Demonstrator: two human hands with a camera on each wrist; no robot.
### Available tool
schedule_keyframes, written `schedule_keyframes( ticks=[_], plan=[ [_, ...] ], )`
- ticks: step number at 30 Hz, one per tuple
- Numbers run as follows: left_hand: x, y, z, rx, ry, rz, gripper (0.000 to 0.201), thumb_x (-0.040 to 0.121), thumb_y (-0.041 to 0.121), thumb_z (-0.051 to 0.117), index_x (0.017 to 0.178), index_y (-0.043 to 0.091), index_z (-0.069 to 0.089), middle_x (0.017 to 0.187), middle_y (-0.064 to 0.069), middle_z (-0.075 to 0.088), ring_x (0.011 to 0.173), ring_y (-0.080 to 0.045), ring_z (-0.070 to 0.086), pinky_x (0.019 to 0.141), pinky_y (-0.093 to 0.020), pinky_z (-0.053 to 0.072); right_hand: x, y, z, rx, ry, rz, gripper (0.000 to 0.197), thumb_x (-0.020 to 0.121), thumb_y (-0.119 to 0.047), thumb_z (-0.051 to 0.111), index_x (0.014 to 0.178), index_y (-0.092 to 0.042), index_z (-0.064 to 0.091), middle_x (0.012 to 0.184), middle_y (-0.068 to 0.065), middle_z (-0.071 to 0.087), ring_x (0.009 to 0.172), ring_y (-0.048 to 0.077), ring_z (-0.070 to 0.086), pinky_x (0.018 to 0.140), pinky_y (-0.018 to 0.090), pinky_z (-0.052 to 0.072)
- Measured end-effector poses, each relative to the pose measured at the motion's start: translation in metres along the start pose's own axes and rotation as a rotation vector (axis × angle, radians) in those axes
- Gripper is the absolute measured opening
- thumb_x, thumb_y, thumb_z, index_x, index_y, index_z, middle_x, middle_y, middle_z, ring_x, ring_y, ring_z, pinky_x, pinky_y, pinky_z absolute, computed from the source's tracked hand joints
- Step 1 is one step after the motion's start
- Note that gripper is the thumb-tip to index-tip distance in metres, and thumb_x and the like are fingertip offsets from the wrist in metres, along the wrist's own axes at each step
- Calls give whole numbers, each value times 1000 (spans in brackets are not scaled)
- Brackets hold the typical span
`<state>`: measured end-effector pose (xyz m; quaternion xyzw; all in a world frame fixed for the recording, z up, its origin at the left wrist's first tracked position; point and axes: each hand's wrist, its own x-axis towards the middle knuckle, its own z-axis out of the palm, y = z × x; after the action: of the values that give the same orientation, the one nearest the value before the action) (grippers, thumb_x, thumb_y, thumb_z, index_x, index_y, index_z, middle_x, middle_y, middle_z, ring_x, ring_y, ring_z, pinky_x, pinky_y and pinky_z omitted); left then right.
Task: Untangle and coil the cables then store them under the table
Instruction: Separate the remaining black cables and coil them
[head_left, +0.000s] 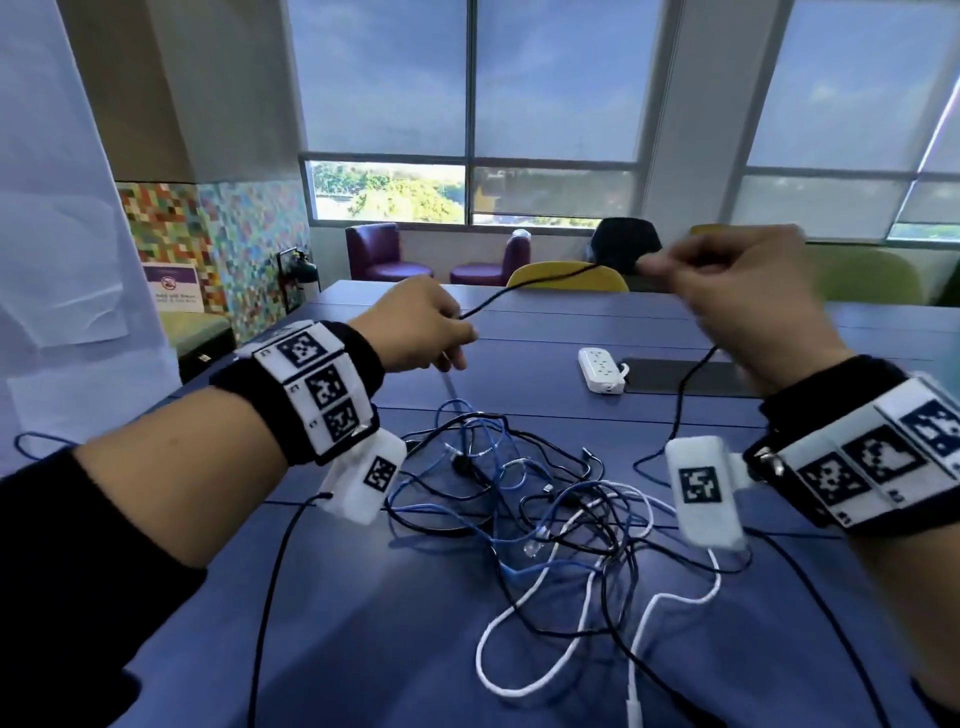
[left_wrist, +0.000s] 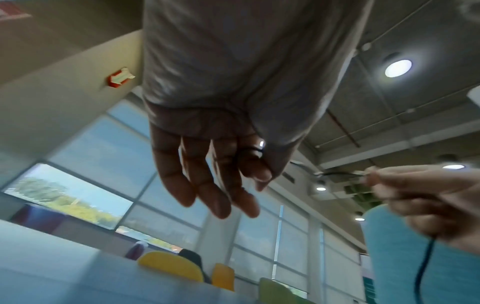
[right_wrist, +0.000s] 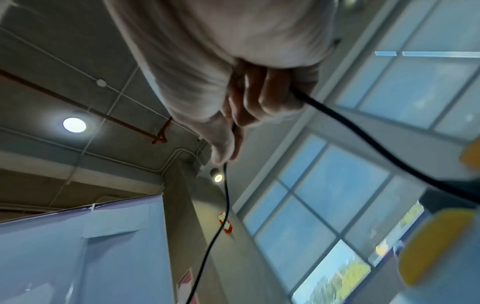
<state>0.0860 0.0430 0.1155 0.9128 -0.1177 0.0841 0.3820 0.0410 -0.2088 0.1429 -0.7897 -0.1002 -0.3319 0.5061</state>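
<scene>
Cables, thin and black, blue and white, lie knotted in a heap (head_left: 524, 514) at the lower middle of the head view, on the blue tabletop (head_left: 519, 332). I hold one thin black cable (head_left: 524, 288) raised above it, stretched across the middle of the frame between my two hands. My left hand (head_left: 415, 325), left of centre, has its grip closed on the cable with finger and thumb; the left wrist view shows the cable looped around one finger while the other fingers (left_wrist: 207, 191) hang loose. My right hand (head_left: 737, 291), at the right, pinches the other stretch, and from it the cable drops down to the heap. The right wrist view shows its fingers (right_wrist: 262, 96) curled around the black cable (right_wrist: 363, 139).

To do this step well, I judge I should draw the black cable out slowly, hand over hand, and watch where it crosses the blue and white strands. A hard pull could tighten the knot or drag the whole heap toward the white power strip (head_left: 601, 370) lying beyond it.
</scene>
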Motion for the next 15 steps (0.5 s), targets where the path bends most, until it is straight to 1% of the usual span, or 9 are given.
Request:
schedule_keyframes(
  ticks=[2, 4, 7, 9, 11, 12, 13, 14, 15],
  plan=[
    [3, -12, -5, -59, 30, -67, 28, 93, 18, 61, 72, 0, 64, 73, -10, 74, 56, -14, 60, 59, -27, 46, 9, -6, -15, -31, 133, -62, 9, 81, -24, 77, 73, -23, 72, 59, -19, 63, 53, -2, 52, 59, 16, 45],
    [7, -23, -6, -125, 63, -100, 25, 93, 21, 63, 75, 3, 64, 71, -8, 74, 54, -13, 59, 58, -25, 45, 17, -11, -29, 24, 263, -83, 5, 84, -28, 73, 81, -26, 71, 54, -24, 58, 48, -9, 48, 55, 10, 40],
    [12, -37, -4, -226, 96, -123, 26, 90, 28, 67, 81, 3, 66, 72, -7, 74, 56, -14, 60, 56, -23, 44, 26, -17, -46, 90, 477, -67, 16, 77, -52, 65, 68, -40, 66, 68, -24, 57, 58, -14, 51, 66, 12, 45],
    [14, -46, 0, -260, 106, -141, 27, 90, 29, 67, 79, 4, 66, 76, -9, 75, 59, -16, 59, 57, -24, 45, 46, 12, -70, 99, 525, -50, 27, 79, -60, 59, 81, -36, 71, 76, -10, 61, 74, 8, 57, 76, 28, 47],
    [15, -53, 2, -320, 99, -164, 29, 93, 30, 64, 74, 7, 63, 74, -8, 74, 57, -17, 62, 60, -27, 48, 71, 61, -101, 23, 498, -32, 53, 82, -67, 56, 99, -19, 68, 84, 7, 58, 78, 22, 53, 79, 37, 44],
    [14, -56, 3, -374, 97, -174, 33, 95, 32, 60, 73, 8, 60, 70, -8, 73, 56, -17, 63, 62, -28, 51, 72, 67, -105, 3, 516, -2, 61, 77, -75, 56, 97, -19, 68, 82, 6, 58, 76, 21, 56, 80, 35, 47],
    [14, -57, 4, -445, 101, -183, 37, 98, 35, 55, 72, 9, 58, 65, -8, 71, 54, -19, 65, 63, -30, 53, 64, 62, -101, 22, 522, 6, 56, 74, -75, 58, 89, -22, 68, 77, -2, 59, 70, 11, 57, 75, 26, 48],
    [13, -56, 4, -526, 116, -188, 40, 99, 38, 50, 71, 10, 54, 58, -7, 67, 51, -20, 64, 62, -32, 54, 50, 51, -90, 24, 501, 48, 40, 77, -65, 62, 81, -26, 66, 72, -8, 56, 59, -3, 53, 65, 16, 46],
    [12, -52, 3, -599, 139, -188, 42, 100, 41, 46, 71, 11, 51, 51, -5, 59, 47, -22, 60, 59, -33, 55, 36, 41, -75, 6, 415, 99, 22, 84, -48, 64, 79, -27, 65, 69, -11, 53, 49, -9, 46, 53, 10, 40]
  ],
)
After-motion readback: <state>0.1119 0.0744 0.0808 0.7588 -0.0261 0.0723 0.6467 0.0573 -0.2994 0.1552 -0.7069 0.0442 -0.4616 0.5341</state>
